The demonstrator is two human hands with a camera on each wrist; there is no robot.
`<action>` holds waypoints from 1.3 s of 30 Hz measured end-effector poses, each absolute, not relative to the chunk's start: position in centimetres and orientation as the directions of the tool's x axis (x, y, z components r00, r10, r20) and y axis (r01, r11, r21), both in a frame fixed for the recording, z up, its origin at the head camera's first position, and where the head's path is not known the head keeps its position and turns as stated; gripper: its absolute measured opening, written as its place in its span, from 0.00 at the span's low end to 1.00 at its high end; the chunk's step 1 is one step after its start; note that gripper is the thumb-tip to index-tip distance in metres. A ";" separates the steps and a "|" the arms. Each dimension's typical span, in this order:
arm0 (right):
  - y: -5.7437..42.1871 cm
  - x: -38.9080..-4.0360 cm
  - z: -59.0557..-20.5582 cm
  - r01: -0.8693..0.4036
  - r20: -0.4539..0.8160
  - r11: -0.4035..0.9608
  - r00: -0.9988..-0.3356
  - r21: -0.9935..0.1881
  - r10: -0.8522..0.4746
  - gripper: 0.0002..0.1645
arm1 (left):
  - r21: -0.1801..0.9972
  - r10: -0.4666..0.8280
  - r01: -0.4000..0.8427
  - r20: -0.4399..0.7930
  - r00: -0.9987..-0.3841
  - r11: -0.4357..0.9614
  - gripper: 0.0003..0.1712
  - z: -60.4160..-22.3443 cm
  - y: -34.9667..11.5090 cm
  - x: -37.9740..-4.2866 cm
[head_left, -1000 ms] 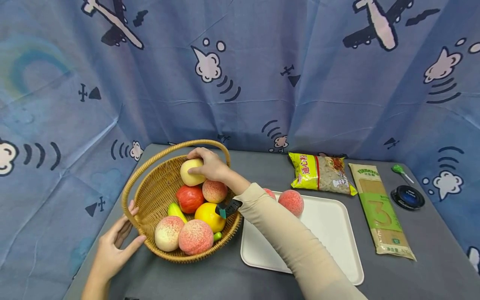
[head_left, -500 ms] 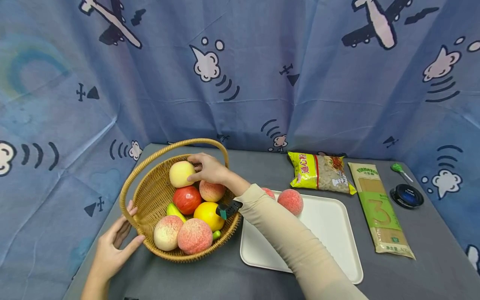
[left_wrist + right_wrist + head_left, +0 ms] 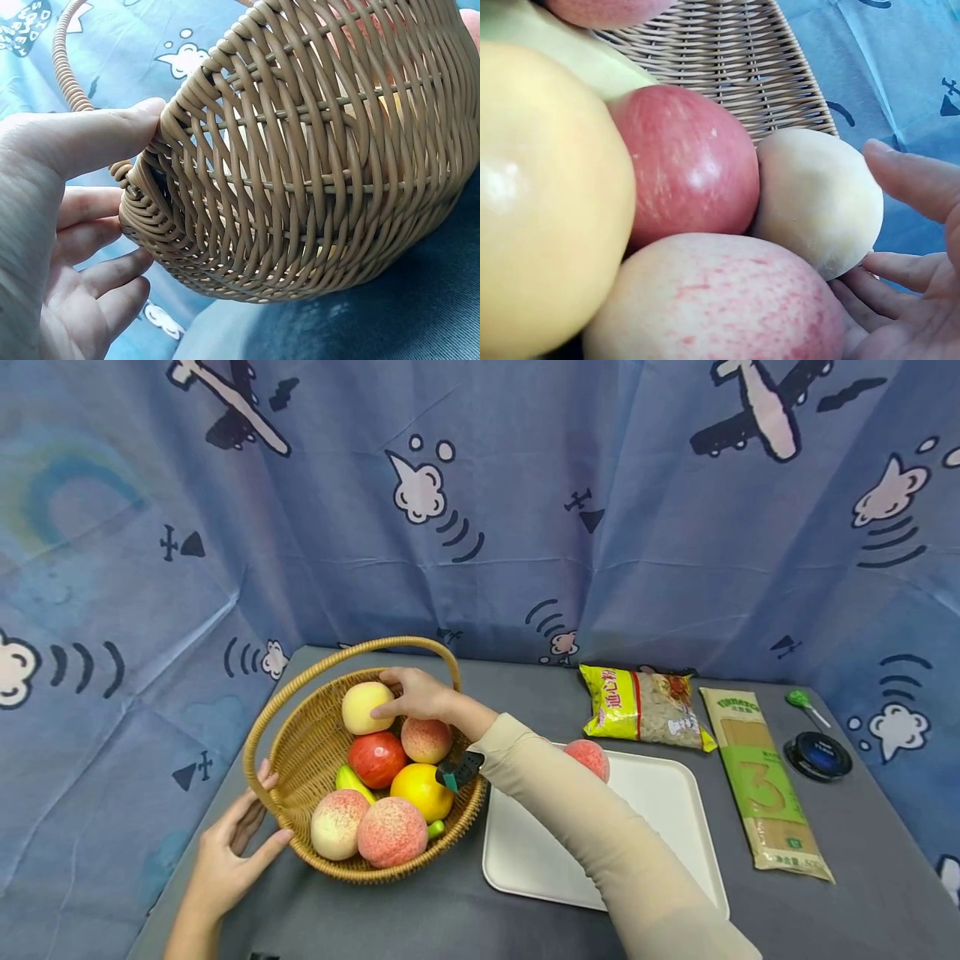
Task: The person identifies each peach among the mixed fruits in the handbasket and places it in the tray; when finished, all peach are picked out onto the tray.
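A wicker basket (image 3: pixel 306 760) with an arched handle holds a red apple (image 3: pixel 377 760), an orange-yellow fruit (image 3: pixel 422 789), a banana (image 3: pixel 352 783), several peaches (image 3: pixel 392 833) and a pale yellow round fruit (image 3: pixel 366 707). My right hand (image 3: pixel 420 695) reaches over the far rim, its fingers loose beside the pale yellow fruit. In the right wrist view that fruit (image 3: pixel 817 199) rests against the apple, the thumb spread from the fingers at its edge. My left hand (image 3: pixel 225 864) touches the basket's left rim; its thumb and fingers lie spread on the rim (image 3: pixel 199 90) in the left wrist view.
A white tray (image 3: pixel 667 827) with a peach (image 3: pixel 587 758) stands right of the basket, partly under my right sleeve. Beyond are a yellow macaroni bag (image 3: pixel 645 706), a noodle packet (image 3: pixel 765 785), a black round case (image 3: pixel 819 755) and a green-topped stick (image 3: pixel 806 703). A patterned curtain hangs behind.
My right hand held the pale yellow fruit; the fruit has moved left and down against the apple, and the fingers have loosened from it. The left hand stays at the rim.
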State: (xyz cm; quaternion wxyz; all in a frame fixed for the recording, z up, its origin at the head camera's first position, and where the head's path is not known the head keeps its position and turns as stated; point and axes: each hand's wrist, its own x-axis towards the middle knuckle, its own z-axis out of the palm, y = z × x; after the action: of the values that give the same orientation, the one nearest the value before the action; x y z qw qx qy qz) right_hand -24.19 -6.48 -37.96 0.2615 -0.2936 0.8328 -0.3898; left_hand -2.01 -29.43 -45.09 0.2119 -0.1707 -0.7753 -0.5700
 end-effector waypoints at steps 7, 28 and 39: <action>-7.2 -24.2 -38.3 -0.291 -0.207 0.564 -0.725 -0.773 -0.657 0.43 | 0.829 0.008 0.452 0.476 -0.879 0.330 0.40 -45.2 -29.6 -1.9; -7.2 -23.5 -38.8 -0.343 -0.102 0.496 -0.734 -0.798 -0.672 0.44 | 0.818 -0.008 0.433 0.471 -0.882 0.379 0.41 -45.1 -29.4 -1.8; -7.0 -23.6 -38.2 -0.451 -0.031 0.436 -0.666 -0.779 -0.745 0.46 | 0.839 -0.013 0.422 0.454 -0.891 0.344 0.41 -45.1 -29.4 -1.7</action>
State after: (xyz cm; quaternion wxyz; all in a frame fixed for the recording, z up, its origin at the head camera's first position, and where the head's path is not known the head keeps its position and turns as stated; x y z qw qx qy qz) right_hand -23.56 -7.04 -38.23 0.1891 -0.3621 0.8259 -0.3887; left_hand -1.70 -29.36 -45.06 0.1950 -0.1284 -0.7961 -0.5583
